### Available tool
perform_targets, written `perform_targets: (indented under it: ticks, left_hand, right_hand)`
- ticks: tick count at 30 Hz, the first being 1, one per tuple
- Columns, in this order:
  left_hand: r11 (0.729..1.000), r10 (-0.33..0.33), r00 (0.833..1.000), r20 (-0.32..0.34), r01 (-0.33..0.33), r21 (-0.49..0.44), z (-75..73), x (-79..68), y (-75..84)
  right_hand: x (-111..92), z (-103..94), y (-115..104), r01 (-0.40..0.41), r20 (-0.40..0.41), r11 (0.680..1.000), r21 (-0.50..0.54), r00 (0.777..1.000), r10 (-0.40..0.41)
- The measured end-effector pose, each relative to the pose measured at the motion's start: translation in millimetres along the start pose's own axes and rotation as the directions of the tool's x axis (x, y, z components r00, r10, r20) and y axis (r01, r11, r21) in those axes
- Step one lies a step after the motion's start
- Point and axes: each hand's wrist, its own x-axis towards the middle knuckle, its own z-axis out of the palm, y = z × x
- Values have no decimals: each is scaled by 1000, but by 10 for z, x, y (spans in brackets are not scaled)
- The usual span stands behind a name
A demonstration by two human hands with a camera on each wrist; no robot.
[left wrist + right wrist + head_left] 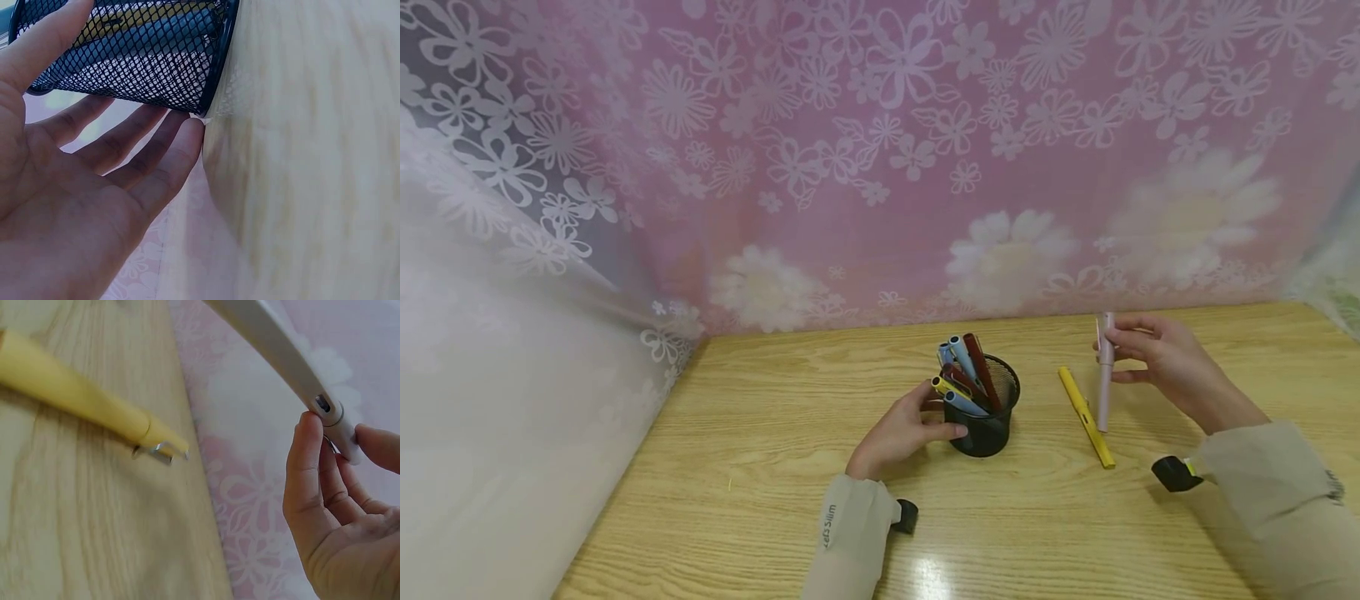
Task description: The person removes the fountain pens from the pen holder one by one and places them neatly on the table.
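Observation:
A black mesh pen cup (987, 433) stands on the table, filled with several blue, dark red and yellow pens. My left hand (901, 431) holds the cup from its left side. In the left wrist view the thumb (53, 40) lies on one side of the mesh and the other fingers on the opposite side. With its thumb and fingers, my right hand (1172, 367) pinches a pale pink pen (1106, 379) near its upper, clipped end, the pen hanging nearly upright. Just left of it a yellow pen (1086, 417) lies on the wood, its clip showing in the right wrist view.
The wood-grain table (760, 467) ends at the back against a pink flowered curtain (850, 208). A whitish sheet (512, 400) hangs along the left side. Black wrist cameras sit under both sleeves.

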Motion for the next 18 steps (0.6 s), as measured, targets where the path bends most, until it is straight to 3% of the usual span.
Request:
perform_targets:
  ticks: [10,18]
  left_hand:
    - [999,-4,1000,8,5,-52,18,1,-23]
    - [998,-6,1000,9,7,-67,14,-3,-22]
  right_hand:
    - [-11,-123,105,-60,-29,970,-234,998,55]
    - [12,-194,200,-115,-34,945,-306,993,109]
